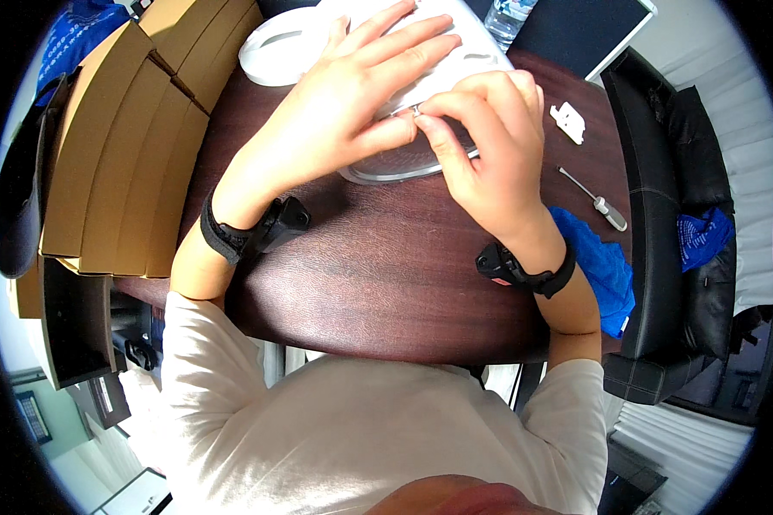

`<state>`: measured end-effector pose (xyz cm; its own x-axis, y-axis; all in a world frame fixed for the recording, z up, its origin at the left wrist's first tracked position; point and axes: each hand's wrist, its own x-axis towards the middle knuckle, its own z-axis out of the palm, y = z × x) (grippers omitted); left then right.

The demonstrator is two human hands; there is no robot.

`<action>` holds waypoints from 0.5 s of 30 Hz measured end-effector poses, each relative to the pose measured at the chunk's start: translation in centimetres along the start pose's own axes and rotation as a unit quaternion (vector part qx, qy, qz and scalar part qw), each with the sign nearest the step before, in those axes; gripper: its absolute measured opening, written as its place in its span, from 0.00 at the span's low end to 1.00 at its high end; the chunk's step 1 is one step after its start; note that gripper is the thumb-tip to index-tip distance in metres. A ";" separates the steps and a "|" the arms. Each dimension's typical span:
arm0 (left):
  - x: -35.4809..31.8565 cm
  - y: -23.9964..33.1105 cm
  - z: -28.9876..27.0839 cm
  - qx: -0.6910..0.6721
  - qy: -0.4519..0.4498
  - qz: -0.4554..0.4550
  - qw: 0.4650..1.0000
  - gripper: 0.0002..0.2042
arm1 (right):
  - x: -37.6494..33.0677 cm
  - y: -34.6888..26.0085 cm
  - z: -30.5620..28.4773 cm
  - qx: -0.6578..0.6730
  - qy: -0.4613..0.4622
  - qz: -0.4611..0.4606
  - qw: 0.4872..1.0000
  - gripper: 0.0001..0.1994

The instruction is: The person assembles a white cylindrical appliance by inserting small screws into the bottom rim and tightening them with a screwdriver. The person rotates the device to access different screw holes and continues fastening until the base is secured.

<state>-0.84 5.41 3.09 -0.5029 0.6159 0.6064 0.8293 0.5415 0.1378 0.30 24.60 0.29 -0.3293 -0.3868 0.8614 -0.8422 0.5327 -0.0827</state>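
Beside the outspread left hand [348, 96], a small part [417, 111], pinched by the right hand [500, 150], is apparently being adjusted, with steady fingertip control seemingly needed next.

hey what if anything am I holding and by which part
Your right hand seems to pinch something tiny; what, or by which part, I can't tell.

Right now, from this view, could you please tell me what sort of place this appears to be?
It is probably an office or a similar indoor room: a black sofa stands along the right, brown boxes stand at the left, and a screwdriver lies on the dark table.
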 end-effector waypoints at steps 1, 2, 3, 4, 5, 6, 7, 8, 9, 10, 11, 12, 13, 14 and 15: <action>0.0 0.0 0.0 -0.002 0.000 0.000 1.000 0.33 | 0.1 -0.1 0.0 -0.001 -0.002 0.001 1.000 0.06; 0.1 0.0 0.0 0.000 0.001 0.000 1.000 0.34 | 0.1 -0.1 0.0 -0.001 -0.004 0.002 1.000 0.06; 0.1 0.0 0.0 0.001 0.000 0.000 1.000 0.34 | 0.1 -0.1 0.0 -0.002 -0.006 0.004 1.000 0.06; 0.1 0.0 0.0 0.003 0.000 0.000 1.000 0.34 | 0.0 -0.2 0.0 -0.006 -0.008 0.005 1.000 0.06; 0.1 0.1 -0.1 0.005 0.001 0.000 1.000 0.34 | 0.1 -0.2 0.0 -0.010 -0.010 0.006 1.000 0.06; 0.0 0.2 -0.1 0.007 0.001 -0.001 1.000 0.34 | 0.1 -0.3 -0.1 -0.014 -0.012 0.008 1.000 0.06; 0.0 0.2 -0.1 0.009 0.002 -0.001 1.000 0.34 | 0.1 -0.3 -0.2 -0.012 -0.016 0.013 1.000 0.06; 0.0 0.3 0.0 0.014 0.002 -0.002 1.000 0.34 | 0.2 -0.4 -0.3 -0.011 -0.021 0.018 1.000 0.06; 0.0 0.3 0.0 0.018 0.003 -0.002 1.000 0.34 | 0.3 -0.4 -0.4 -0.010 -0.024 0.022 0.999 0.06; 0.0 0.3 0.0 0.023 0.004 -0.001 1.000 0.34 | 0.3 -0.4 -0.4 -0.015 -0.028 0.028 0.999 0.07; 0.0 0.4 0.0 0.025 0.004 -0.005 1.000 0.34 | 0.3 -0.5 -0.5 -0.019 -0.033 0.034 0.999 0.07; 0.0 0.5 0.1 0.028 0.003 -0.007 1.000 0.34 | 0.2 -0.5 -0.5 -0.023 -0.036 0.039 0.998 0.07; 0.0 0.5 0.1 0.031 0.003 -0.010 0.999 0.33 | 0.3 -0.5 -0.5 -0.017 -0.034 0.046 0.998 0.08; 0.0 0.6 0.0 0.035 0.001 -0.013 0.999 0.33 | 0.3 -0.5 -0.5 -0.011 -0.032 0.052 0.998 0.08; 0.0 0.7 0.0 0.038 -0.001 -0.015 0.999 0.33 | 0.3 -0.5 -0.6 -0.005 -0.030 0.059 0.998 0.08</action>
<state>-0.24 5.79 3.23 -0.5284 0.5988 0.6018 0.7923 0.6025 0.0961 0.85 24.64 0.89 -0.4511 -0.3650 0.8144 -0.7916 0.5850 -0.1762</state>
